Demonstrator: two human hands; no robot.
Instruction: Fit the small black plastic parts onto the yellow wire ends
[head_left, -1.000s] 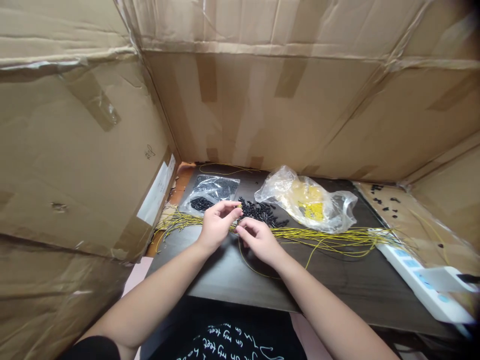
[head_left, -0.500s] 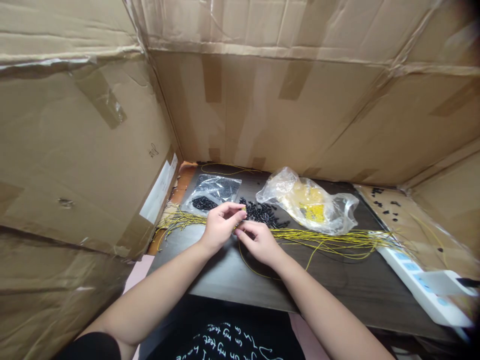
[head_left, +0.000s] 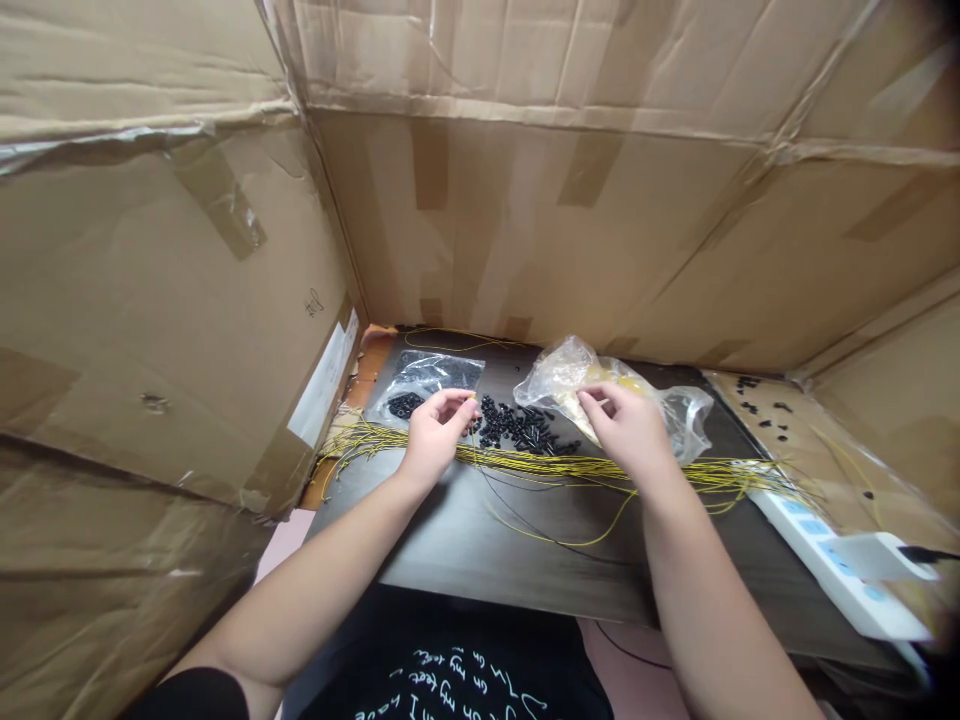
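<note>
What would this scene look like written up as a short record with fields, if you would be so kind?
Left hand: fingertips beside the loose small black parts; anything held is too small to tell
Right hand: on the clear plastic bag with yellow contents
Wires: yellow wires lying across the dark table
Nearby: plastic bag of black parts, white power strip
Surroundings: cardboard walls
</note>
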